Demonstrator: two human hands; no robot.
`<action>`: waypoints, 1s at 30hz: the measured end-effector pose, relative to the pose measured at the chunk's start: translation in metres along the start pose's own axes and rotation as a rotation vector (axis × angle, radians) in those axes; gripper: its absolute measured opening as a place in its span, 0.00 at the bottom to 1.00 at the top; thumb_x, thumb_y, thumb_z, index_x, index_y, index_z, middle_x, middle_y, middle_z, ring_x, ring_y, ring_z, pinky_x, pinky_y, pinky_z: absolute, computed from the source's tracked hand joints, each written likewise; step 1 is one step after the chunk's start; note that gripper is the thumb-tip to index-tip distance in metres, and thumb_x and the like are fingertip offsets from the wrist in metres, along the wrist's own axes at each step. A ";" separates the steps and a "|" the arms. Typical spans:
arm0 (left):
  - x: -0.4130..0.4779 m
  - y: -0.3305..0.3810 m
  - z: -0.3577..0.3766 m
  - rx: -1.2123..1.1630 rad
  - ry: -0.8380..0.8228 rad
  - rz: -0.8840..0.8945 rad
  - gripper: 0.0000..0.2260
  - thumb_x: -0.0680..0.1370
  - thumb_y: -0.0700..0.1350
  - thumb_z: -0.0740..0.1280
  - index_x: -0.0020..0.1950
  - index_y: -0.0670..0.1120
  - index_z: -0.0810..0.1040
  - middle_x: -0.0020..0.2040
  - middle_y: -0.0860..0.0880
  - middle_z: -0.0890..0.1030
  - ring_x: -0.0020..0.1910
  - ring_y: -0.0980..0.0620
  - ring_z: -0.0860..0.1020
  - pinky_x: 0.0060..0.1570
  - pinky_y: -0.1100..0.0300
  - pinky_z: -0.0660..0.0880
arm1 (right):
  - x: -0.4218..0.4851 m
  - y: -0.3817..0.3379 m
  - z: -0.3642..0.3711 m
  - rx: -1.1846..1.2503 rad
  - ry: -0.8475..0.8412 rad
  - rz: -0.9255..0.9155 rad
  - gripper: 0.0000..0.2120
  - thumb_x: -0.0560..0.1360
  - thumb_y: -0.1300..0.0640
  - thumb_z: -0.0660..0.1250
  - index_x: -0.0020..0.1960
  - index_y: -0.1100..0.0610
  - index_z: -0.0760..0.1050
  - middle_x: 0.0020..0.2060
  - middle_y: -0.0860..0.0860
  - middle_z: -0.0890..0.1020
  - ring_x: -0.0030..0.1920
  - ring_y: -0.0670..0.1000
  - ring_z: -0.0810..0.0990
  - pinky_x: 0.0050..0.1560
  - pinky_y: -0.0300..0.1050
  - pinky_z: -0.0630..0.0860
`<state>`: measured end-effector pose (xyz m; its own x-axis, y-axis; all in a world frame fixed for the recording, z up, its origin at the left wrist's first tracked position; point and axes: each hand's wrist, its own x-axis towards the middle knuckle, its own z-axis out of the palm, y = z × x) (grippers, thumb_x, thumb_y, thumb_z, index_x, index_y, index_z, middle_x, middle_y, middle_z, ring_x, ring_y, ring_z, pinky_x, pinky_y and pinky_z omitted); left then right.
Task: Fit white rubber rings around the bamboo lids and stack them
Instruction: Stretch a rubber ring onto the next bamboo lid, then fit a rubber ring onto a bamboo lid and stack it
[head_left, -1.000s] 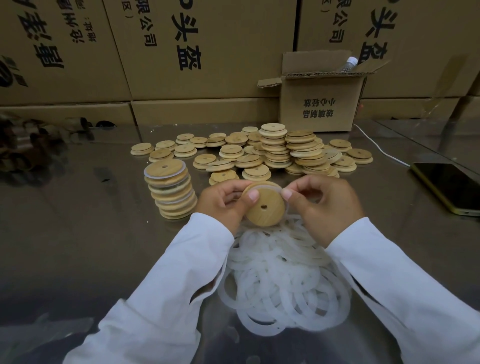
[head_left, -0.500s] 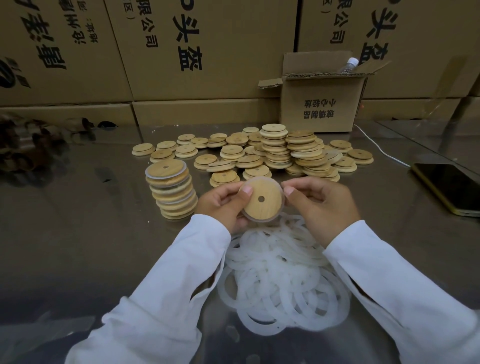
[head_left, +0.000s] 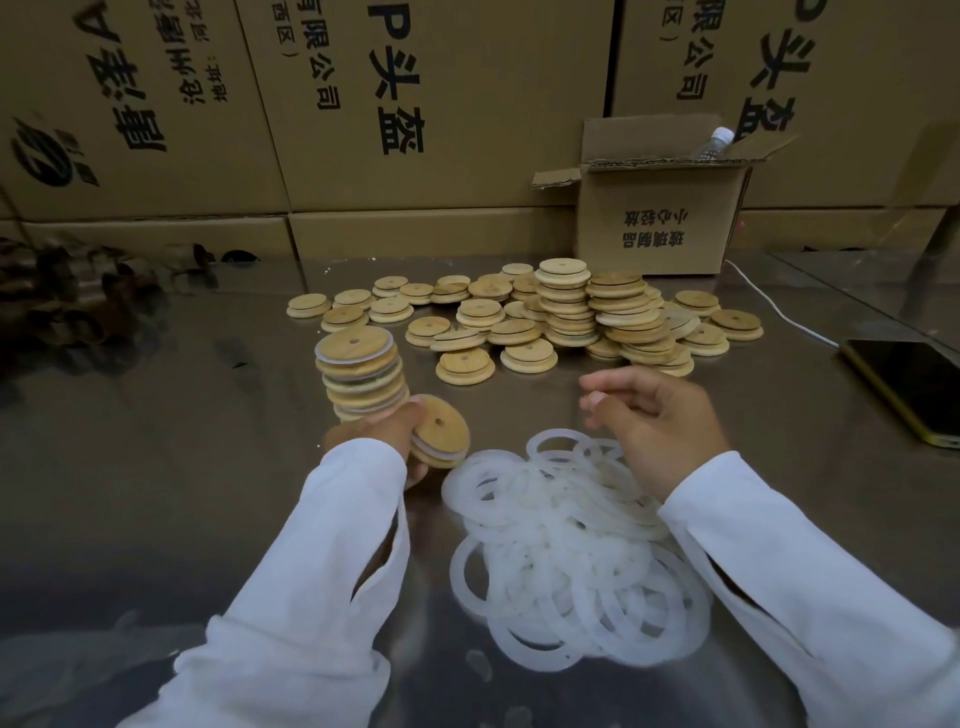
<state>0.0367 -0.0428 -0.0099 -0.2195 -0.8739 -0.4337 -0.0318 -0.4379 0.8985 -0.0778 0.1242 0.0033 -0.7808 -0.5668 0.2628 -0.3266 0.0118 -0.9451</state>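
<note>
The ringed bamboo lid (head_left: 444, 436) has been released by the right grip (head_left: 660, 431), now relaxed and empty, and is clamped in the left grip (head_left: 384, 439) beside the finished stack (head_left: 361, 374); stacking is judged next

Matt pale bamboo lids (head_left: 524, 312), translucent white rubber rings (head_left: 561, 551), glossy reflective metal surface (head_left: 156, 467), rough brown cardboard boxes (head_left: 654, 223)

A round bamboo lid (head_left: 445, 432) with a centre hole and a fitted white ring tilts in the left hand (head_left: 378, 439) just left of the heap of white rubber rings (head_left: 571, 551), with the stack of ringed lids (head_left: 361, 376) behind-left of the heap and bare lids (head_left: 524, 325) piled beyond it.
</note>
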 end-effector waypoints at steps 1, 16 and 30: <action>0.002 0.000 -0.003 -0.020 -0.009 -0.020 0.14 0.70 0.47 0.73 0.49 0.42 0.75 0.43 0.42 0.77 0.34 0.47 0.75 0.17 0.65 0.71 | 0.000 0.000 -0.001 -0.006 -0.001 0.003 0.10 0.74 0.62 0.66 0.42 0.46 0.78 0.42 0.52 0.83 0.46 0.50 0.81 0.40 0.35 0.72; -0.010 -0.009 -0.009 0.456 0.302 0.490 0.08 0.72 0.40 0.65 0.42 0.47 0.66 0.40 0.47 0.72 0.42 0.43 0.73 0.42 0.55 0.69 | 0.001 0.000 -0.005 0.000 0.032 0.044 0.10 0.73 0.62 0.66 0.41 0.47 0.79 0.38 0.52 0.83 0.40 0.50 0.81 0.29 0.29 0.70; 0.010 -0.020 -0.028 1.125 -0.386 1.260 0.10 0.74 0.43 0.69 0.54 0.49 0.82 0.56 0.51 0.79 0.56 0.47 0.72 0.55 0.59 0.65 | 0.004 0.005 -0.006 -0.035 0.001 0.075 0.09 0.73 0.63 0.66 0.43 0.48 0.79 0.39 0.52 0.83 0.40 0.49 0.81 0.35 0.35 0.71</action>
<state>0.0622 -0.0486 -0.0335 -0.8384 -0.3657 0.4041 -0.2439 0.9148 0.3218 -0.0859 0.1264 0.0008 -0.8047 -0.5620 0.1914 -0.2854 0.0835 -0.9548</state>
